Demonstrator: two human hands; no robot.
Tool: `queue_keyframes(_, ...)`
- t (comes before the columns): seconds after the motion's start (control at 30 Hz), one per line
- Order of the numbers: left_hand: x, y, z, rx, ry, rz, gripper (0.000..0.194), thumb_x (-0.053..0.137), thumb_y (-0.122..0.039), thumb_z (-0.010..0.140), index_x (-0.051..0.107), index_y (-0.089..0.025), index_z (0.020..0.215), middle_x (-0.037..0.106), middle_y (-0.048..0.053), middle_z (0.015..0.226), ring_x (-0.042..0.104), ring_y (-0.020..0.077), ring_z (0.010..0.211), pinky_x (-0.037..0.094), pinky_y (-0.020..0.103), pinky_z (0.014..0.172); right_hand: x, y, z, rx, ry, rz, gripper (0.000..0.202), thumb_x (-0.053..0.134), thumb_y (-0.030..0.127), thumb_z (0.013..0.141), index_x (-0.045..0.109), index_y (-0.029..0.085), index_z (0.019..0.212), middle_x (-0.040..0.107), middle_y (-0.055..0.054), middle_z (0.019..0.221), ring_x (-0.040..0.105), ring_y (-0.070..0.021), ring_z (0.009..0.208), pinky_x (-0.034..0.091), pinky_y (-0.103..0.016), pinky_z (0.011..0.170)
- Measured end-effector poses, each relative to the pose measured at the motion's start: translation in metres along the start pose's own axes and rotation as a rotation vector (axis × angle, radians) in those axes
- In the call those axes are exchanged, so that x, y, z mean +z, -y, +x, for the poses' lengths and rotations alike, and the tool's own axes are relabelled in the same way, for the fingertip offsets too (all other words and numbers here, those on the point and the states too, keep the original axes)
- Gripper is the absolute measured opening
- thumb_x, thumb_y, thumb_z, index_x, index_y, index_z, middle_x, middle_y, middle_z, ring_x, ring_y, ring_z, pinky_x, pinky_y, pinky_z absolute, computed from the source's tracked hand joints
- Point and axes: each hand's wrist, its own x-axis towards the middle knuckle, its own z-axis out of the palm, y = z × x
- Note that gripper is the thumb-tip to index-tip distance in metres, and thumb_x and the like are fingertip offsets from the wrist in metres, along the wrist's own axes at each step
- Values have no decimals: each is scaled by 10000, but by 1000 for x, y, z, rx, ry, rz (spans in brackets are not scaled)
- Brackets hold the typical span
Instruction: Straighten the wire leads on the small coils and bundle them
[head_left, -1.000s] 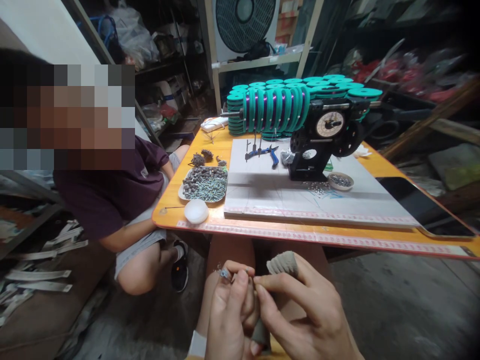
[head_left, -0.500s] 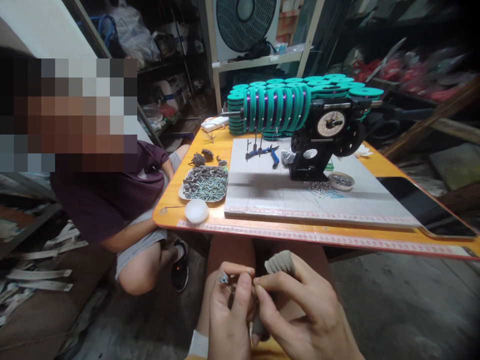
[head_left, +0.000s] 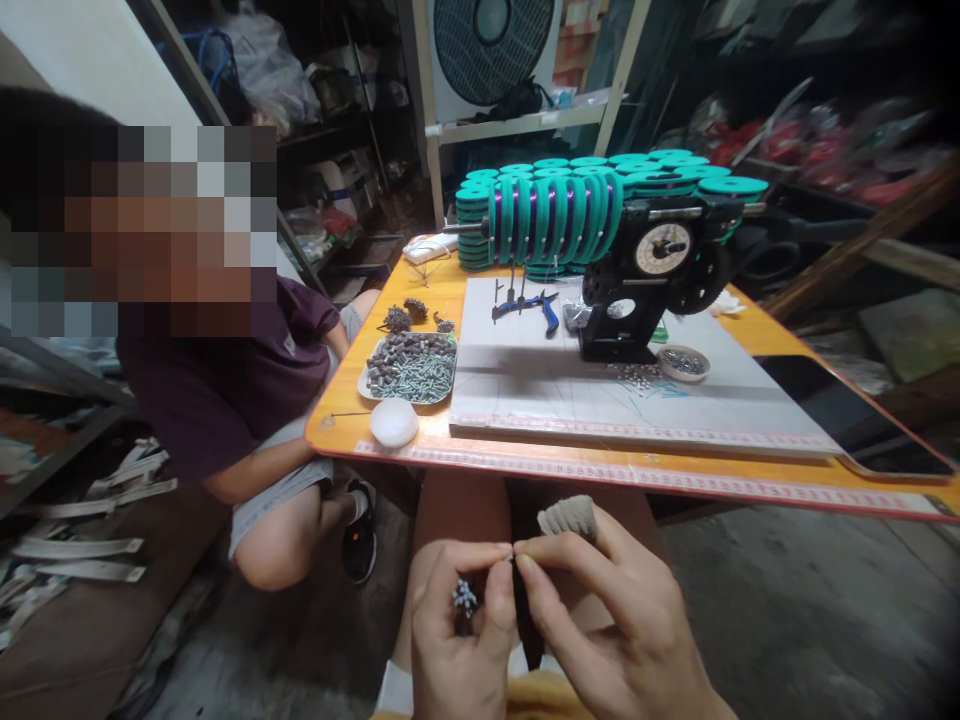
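Note:
My left hand (head_left: pixel 465 625) is curled above my lap, with a small cluster of pale blue-tipped pieces (head_left: pixel 464 598) showing inside its fingers. Its thumb and index fingertip pinch together close to a tiny light bit (head_left: pixel 511 557). Directly beside it, my right hand (head_left: pixel 611 595) also pinches thumb to index finger; whatever lies between those fingertips is too small to make out. A grey wrap (head_left: pixel 568 517) covers one finger of the right hand. Both hands are in front of the table's near edge.
On the orange table (head_left: pixel 341 415) are a tray of small parts (head_left: pixel 412 368), a white round object (head_left: pixel 394 423), a black machine (head_left: pixel 622 290) with green spools (head_left: pixel 555 215), blue pliers (head_left: pixel 551 312), a small dish (head_left: pixel 683 363) and a phone (head_left: pixel 855 410). A person (head_left: pixel 225 390) sits at left.
The cluster in my left hand shows more fully now. Both hands' fingertips have shifted slightly to the right. The person at left has leaned slightly to the right.

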Motion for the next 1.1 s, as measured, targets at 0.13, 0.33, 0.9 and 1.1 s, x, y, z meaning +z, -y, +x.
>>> queue_keyframes(0.13,-4,1,1,3,6,39,186,678,-381,847,677,-201,798,610,-1,671,452,81,428,382,183,387,1,-3,-1,-41,21,-38,153,563,79,877,700,147,871,559,-58,708,542,-177,634,447,-278,534)
queue_keyframes(0.33,-6,1,4,-87,-21,25,226,707,-417,810,659,-201,762,533,-31,621,357,54,429,287,141,372,3,-7,0,-51,28,-58,183,569,68,884,722,152,940,583,-63,738,564,-178,656,459,-265,535)
queue_keyframes(0.9,-25,-14,10,-233,165,-143,326,676,-515,833,583,-204,804,436,-58,495,373,63,409,313,138,395,-9,-3,9,-147,271,-33,275,657,287,905,635,192,1162,630,3,720,577,-151,603,418,-251,535)
queue_keyframes(1.1,-28,-27,10,-200,38,-171,374,766,-535,736,589,-210,792,444,-73,503,353,34,378,283,121,376,-3,6,21,-212,409,-85,238,561,164,925,637,183,700,560,14,616,517,-113,537,378,-236,498)
